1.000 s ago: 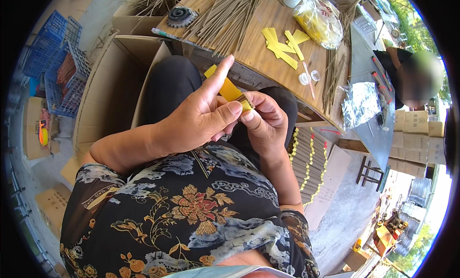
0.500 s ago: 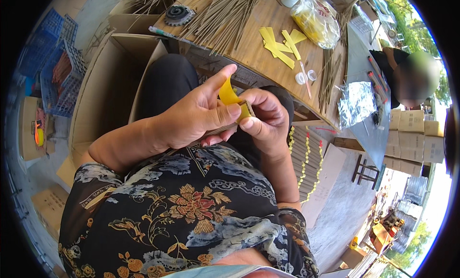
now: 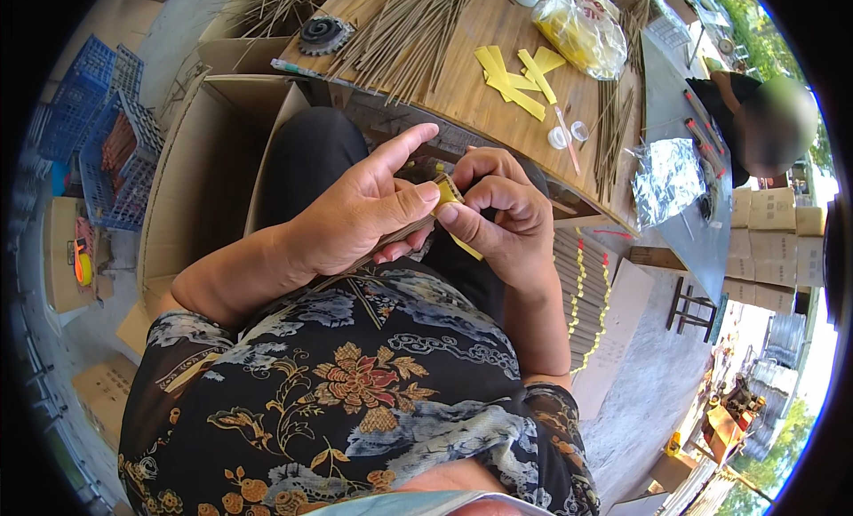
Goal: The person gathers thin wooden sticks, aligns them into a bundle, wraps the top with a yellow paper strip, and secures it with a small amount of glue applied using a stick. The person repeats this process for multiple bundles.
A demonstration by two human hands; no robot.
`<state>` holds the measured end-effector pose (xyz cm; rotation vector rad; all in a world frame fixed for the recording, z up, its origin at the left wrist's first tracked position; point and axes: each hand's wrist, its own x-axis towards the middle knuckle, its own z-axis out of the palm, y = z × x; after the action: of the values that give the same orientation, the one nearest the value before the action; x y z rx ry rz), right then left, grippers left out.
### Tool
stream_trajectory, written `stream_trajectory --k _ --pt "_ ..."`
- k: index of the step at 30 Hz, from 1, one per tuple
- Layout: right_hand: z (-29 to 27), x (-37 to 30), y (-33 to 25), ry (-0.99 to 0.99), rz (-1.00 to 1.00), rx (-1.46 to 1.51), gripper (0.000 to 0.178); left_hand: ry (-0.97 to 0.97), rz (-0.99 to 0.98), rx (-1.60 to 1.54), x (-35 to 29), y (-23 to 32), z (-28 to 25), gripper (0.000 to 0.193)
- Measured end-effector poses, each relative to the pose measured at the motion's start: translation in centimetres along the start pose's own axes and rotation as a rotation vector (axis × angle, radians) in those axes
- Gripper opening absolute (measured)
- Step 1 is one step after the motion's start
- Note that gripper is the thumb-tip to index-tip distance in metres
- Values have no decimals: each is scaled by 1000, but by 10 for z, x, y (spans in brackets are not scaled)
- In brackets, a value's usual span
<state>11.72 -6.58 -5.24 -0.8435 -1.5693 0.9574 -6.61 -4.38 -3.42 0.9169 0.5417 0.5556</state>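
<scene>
At the far left, on the ground, stand blue plastic crates, and just right of them an open cardboard box reaches up to the near left corner of the wooden surface. On that corner lies a dark toothed wheel, with a spread of thin brown sticks fanned across the surface beside it.

Below the near edge of the surface, over the lap, the left hand is curled, its forefinger stretched out straight and its thumb pressed down on a small bundle of sticks wrapped in a yellow paper strip. The right hand meets it from the other side, fingers bent closed, thumb and fingertips pinching the same bundle, so that both hands touch across it. A tail of the yellow strip hangs down beneath the right thumb. The bundle is off the surface, in front of its near edge.

Further right on the surface lie loose yellow paper strips, and beyond them, toward the far edge, a clear bag of yellow material. Two small clear lids sit near the near edge, with another row of sticks just right of them. On the grey table adjoining to the right lies a crumpled silvery foil bag, and another person sits at the far right.
</scene>
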Motion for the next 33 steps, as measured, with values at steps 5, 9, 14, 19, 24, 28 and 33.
stream_trajectory --k 5,9,14,19,24,28,33 --pt "-5 0 -8 -50 44 -68 22 8 9 51 0 -1 2 65" --pt "-5 2 -12 -46 84 -63 21 1 20 61 0 -1 0 65" --pt "-6 1 -6 -38 68 -81 21 66 19 115 0 0 4 62" --pt "4 11 -17 237 -51 -645 27 208 114 152 4 -1 5 62" --pt "12 3 -28 140 110 -660 19 306 250 328 5 -8 9 61" --pt "26 -1 -16 194 96 -426 12 336 278 353 6 -9 12 65" --pt "33 -8 -1 217 251 -33 17 290 275 321 5 -5 12 72"
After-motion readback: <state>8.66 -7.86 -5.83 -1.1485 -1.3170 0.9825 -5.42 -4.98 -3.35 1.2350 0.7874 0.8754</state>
